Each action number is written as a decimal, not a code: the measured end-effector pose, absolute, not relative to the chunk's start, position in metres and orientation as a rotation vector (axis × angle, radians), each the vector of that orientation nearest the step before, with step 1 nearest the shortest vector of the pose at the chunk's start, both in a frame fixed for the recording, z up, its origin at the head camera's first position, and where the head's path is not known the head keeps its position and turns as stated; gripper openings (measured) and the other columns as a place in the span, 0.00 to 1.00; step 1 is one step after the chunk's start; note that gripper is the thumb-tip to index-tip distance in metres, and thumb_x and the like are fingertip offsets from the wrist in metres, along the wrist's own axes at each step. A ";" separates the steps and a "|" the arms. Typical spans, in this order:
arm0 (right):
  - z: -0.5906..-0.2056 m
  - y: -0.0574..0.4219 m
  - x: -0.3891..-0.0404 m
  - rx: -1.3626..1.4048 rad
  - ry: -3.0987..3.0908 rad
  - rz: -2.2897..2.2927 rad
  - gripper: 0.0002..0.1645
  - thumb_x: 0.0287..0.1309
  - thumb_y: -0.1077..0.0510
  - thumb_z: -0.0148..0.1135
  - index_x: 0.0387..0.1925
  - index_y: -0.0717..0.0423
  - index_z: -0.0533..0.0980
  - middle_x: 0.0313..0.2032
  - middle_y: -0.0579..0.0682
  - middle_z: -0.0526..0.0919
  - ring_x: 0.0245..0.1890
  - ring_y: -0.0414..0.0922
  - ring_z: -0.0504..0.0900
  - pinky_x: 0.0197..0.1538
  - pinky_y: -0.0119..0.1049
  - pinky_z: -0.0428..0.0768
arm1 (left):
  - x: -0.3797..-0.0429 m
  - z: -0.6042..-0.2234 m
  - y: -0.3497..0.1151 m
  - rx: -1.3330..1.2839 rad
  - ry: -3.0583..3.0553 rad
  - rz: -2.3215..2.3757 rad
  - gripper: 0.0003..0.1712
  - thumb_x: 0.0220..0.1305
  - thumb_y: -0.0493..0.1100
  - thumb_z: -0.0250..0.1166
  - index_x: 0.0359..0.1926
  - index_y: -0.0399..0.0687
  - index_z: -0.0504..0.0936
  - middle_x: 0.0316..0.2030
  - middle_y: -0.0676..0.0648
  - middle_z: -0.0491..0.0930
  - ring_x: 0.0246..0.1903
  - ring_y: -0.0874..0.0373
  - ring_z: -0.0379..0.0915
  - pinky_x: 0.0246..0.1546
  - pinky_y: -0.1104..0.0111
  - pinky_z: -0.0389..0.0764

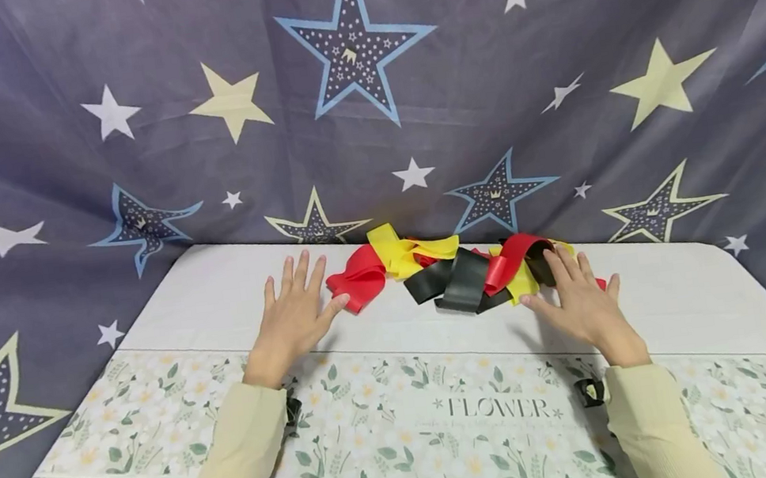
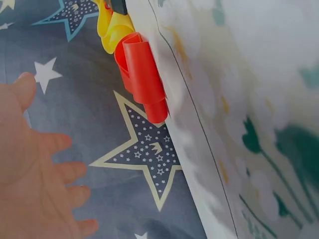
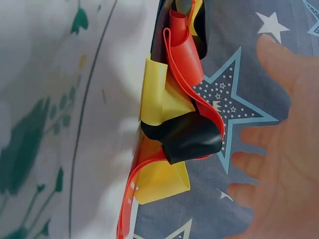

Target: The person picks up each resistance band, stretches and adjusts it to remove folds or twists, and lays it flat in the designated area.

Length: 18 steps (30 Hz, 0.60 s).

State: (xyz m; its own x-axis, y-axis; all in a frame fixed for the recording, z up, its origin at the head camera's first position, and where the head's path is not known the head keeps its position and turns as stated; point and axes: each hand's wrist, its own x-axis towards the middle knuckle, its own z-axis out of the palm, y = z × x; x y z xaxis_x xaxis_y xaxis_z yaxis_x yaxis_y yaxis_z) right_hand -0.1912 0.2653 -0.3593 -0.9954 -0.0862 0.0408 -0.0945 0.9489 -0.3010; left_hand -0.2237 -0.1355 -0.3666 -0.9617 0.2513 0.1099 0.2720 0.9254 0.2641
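A loose heap of flat, flexible bands lies along the far side of the table: a red band (image 1: 361, 277) at its left end, a yellow band (image 1: 395, 253), a black band (image 1: 463, 281) in the middle and more red and yellow loops to the right. My left hand (image 1: 295, 313) is spread with straight fingers, just left of the red band. Over the heap's right end, my right hand (image 1: 580, 302) has its fingers extended and overlaps some loops in the head view. The right wrist view shows a black loop (image 3: 192, 137) beside that hand's fingers. Neither hand holds anything.
A white cloth with a printed floral strip (image 1: 376, 415) covers the table. Behind it hangs a dark curtain (image 1: 451, 95) with stars, close against the table's far edge. Black straps (image 1: 591, 391) are on both wrists.
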 end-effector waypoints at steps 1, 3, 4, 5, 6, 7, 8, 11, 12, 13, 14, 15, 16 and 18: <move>-0.360 0.265 -0.191 0.145 -3.072 0.490 0.54 0.61 0.30 0.47 0.74 0.59 0.45 0.73 0.65 0.42 0.71 0.71 0.40 0.56 0.81 0.34 | -0.224 -0.367 -0.135 -0.415 -3.008 -0.441 0.44 0.68 0.64 0.45 0.75 0.45 0.46 0.75 0.38 0.39 0.73 0.38 0.30 0.68 0.38 0.37; -0.361 0.265 -0.191 0.156 -3.074 0.531 0.54 0.61 0.30 0.47 0.74 0.59 0.44 0.74 0.64 0.42 0.71 0.70 0.40 0.56 0.80 0.35 | -0.225 -0.367 -0.135 -0.426 -3.006 -0.464 0.44 0.69 0.63 0.46 0.75 0.45 0.46 0.75 0.37 0.40 0.73 0.38 0.31 0.68 0.38 0.38; -0.361 0.265 -0.191 0.166 -3.073 0.567 0.54 0.61 0.30 0.47 0.74 0.59 0.44 0.74 0.64 0.41 0.71 0.70 0.40 0.57 0.80 0.36 | -0.225 -0.367 -0.135 -0.432 -3.004 -0.484 0.43 0.69 0.63 0.46 0.75 0.44 0.46 0.74 0.37 0.41 0.73 0.38 0.32 0.68 0.39 0.38; -0.362 0.264 -0.192 0.180 -3.068 0.607 0.54 0.61 0.31 0.48 0.74 0.60 0.44 0.74 0.64 0.41 0.71 0.69 0.41 0.57 0.80 0.38 | -0.226 -0.367 -0.135 -0.440 -2.995 -0.503 0.43 0.69 0.61 0.47 0.74 0.44 0.46 0.74 0.36 0.43 0.73 0.38 0.34 0.68 0.39 0.40; -0.362 0.264 -0.192 0.197 -3.066 0.660 0.53 0.62 0.32 0.49 0.74 0.60 0.43 0.74 0.64 0.41 0.71 0.68 0.41 0.58 0.79 0.39 | -0.226 -0.367 -0.135 -0.450 -2.985 -0.521 0.42 0.69 0.60 0.47 0.74 0.43 0.47 0.74 0.35 0.45 0.73 0.38 0.36 0.68 0.40 0.42; -0.362 0.263 -0.192 0.214 -3.064 0.714 0.53 0.62 0.33 0.50 0.74 0.60 0.43 0.74 0.64 0.41 0.72 0.67 0.42 0.59 0.78 0.41 | -0.227 -0.367 -0.135 -0.459 -2.973 -0.541 0.42 0.69 0.59 0.48 0.74 0.42 0.48 0.73 0.35 0.46 0.73 0.38 0.37 0.68 0.40 0.43; -0.362 0.262 -0.193 0.230 -3.060 0.765 0.53 0.62 0.35 0.50 0.73 0.61 0.43 0.73 0.65 0.41 0.72 0.66 0.42 0.60 0.77 0.43 | -0.227 -0.366 -0.135 -0.468 -2.963 -0.559 0.42 0.69 0.58 0.49 0.74 0.41 0.48 0.73 0.34 0.47 0.73 0.37 0.39 0.68 0.40 0.45; -0.361 0.259 -0.194 0.274 -3.038 0.890 0.52 0.63 0.39 0.53 0.73 0.64 0.44 0.73 0.67 0.43 0.71 0.66 0.45 0.64 0.72 0.48 | -0.229 -0.366 -0.136 -0.492 -2.926 -0.635 0.39 0.69 0.55 0.50 0.73 0.39 0.51 0.72 0.33 0.51 0.72 0.38 0.44 0.67 0.41 0.52; -0.361 0.258 -0.193 0.283 -3.032 0.922 0.51 0.63 0.40 0.54 0.72 0.65 0.44 0.72 0.68 0.43 0.71 0.66 0.46 0.65 0.70 0.50 | -0.230 -0.366 -0.136 -0.495 -2.920 -0.659 0.39 0.69 0.54 0.50 0.72 0.38 0.51 0.71 0.33 0.51 0.71 0.38 0.45 0.66 0.41 0.53; -0.361 0.257 -0.193 0.288 -3.025 0.943 0.51 0.63 0.41 0.54 0.72 0.66 0.44 0.72 0.68 0.43 0.71 0.67 0.47 0.65 0.68 0.51 | -0.231 -0.366 -0.137 -0.493 -2.914 -0.682 0.38 0.69 0.53 0.50 0.72 0.38 0.52 0.71 0.33 0.52 0.71 0.38 0.47 0.66 0.41 0.54; -0.360 0.257 -0.193 0.296 -3.017 0.965 0.50 0.64 0.42 0.55 0.72 0.67 0.44 0.72 0.69 0.44 0.70 0.67 0.48 0.66 0.67 0.52 | -0.232 -0.367 -0.138 -0.489 -2.905 -0.708 0.37 0.70 0.52 0.50 0.72 0.37 0.53 0.71 0.33 0.53 0.70 0.38 0.48 0.66 0.41 0.55; -0.360 0.256 -0.193 0.298 -3.008 0.988 0.50 0.64 0.44 0.55 0.72 0.67 0.44 0.72 0.69 0.44 0.70 0.68 0.49 0.66 0.66 0.53 | -0.232 -0.367 -0.138 -0.483 -2.896 -0.732 0.36 0.70 0.51 0.50 0.71 0.37 0.53 0.70 0.33 0.54 0.70 0.38 0.49 0.66 0.42 0.56; -0.360 0.255 -0.193 0.300 -2.997 1.011 0.49 0.64 0.45 0.56 0.71 0.68 0.44 0.71 0.70 0.45 0.69 0.68 0.50 0.66 0.65 0.53 | -0.233 -0.367 -0.138 -0.479 -2.884 -0.751 0.36 0.70 0.51 0.50 0.71 0.36 0.54 0.69 0.33 0.55 0.69 0.38 0.51 0.66 0.42 0.56; -0.360 0.255 -0.193 0.290 -2.971 1.043 0.48 0.64 0.48 0.56 0.70 0.70 0.45 0.70 0.71 0.47 0.69 0.67 0.52 0.66 0.64 0.55 | -0.235 -0.368 -0.138 -0.479 -2.858 -0.796 0.35 0.70 0.49 0.50 0.70 0.35 0.56 0.68 0.33 0.57 0.68 0.38 0.53 0.66 0.44 0.57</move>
